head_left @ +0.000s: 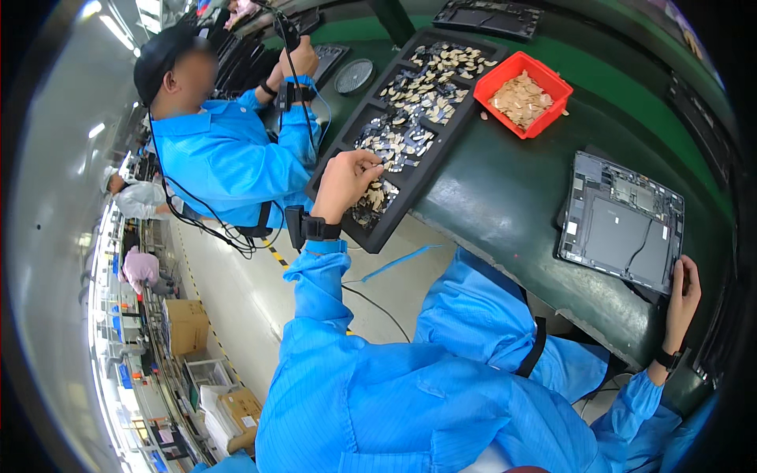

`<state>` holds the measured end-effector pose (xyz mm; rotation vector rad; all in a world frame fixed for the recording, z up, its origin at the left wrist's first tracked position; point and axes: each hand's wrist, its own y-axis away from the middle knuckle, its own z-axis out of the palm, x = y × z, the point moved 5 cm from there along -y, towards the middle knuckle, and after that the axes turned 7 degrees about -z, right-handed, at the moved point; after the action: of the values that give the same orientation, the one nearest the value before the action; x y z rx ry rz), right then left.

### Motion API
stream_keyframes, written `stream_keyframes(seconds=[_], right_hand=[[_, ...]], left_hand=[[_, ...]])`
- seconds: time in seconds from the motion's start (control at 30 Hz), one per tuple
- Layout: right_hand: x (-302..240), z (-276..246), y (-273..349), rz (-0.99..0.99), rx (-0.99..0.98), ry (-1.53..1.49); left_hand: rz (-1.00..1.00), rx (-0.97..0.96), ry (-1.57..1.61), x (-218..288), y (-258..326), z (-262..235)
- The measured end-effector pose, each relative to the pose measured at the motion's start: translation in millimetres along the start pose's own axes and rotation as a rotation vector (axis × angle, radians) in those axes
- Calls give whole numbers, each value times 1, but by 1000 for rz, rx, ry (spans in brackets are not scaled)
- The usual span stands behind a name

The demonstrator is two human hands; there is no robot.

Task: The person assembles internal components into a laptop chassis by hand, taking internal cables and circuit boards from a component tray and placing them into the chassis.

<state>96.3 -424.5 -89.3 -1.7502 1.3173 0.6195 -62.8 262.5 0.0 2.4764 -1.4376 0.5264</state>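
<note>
My left hand (352,183) is over the near end of a black compartmented tray (433,171), its thumb and fingertips pinched together; whatever they hold is too small to make out. Small beige and dark flat pieces (394,138) fill the tray's compartments. Off to the right, an opened laptop or tablet body (623,225) lies on the green table with its battery and boards exposed. My right hand (684,296) rests at this device's lower right edge, fingers stretched out along it and gripping nothing I can see.
A red bin (563,96) of beige pieces stands beside the tray's far end. Another opened device (489,17) lies at the back. On the left, a co-worker in blue (229,150) works close to the tray, near a round mesh-topped object (354,76). Cables hang around that person.
</note>
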Motion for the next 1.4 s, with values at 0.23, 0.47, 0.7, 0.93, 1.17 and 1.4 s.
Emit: stream_keyframes(seconds=[0.23, 0.47, 0.7, 0.93, 1.17, 1.4], right_hand=[[-10, 0, 1, 19, 1, 9], [-6, -3, 2, -2, -28, 30], [14, -15, 1, 6, 61, -60], [13, -15, 0, -14, 47, -62], [17, -14, 1, 4, 35, -61], [17, -12, 2, 12, 80, -93]], left_hand=[[81, 63, 80, -2, -9, -21], [96, 294, 277, 15, -8, -44], [126, 311, 245, 18, -12, -39], [124, -49, -84, 8, 12, -22], [270, 29, 44, -9, 6, -30], [26, -193, 339, 2, 6, -51]])
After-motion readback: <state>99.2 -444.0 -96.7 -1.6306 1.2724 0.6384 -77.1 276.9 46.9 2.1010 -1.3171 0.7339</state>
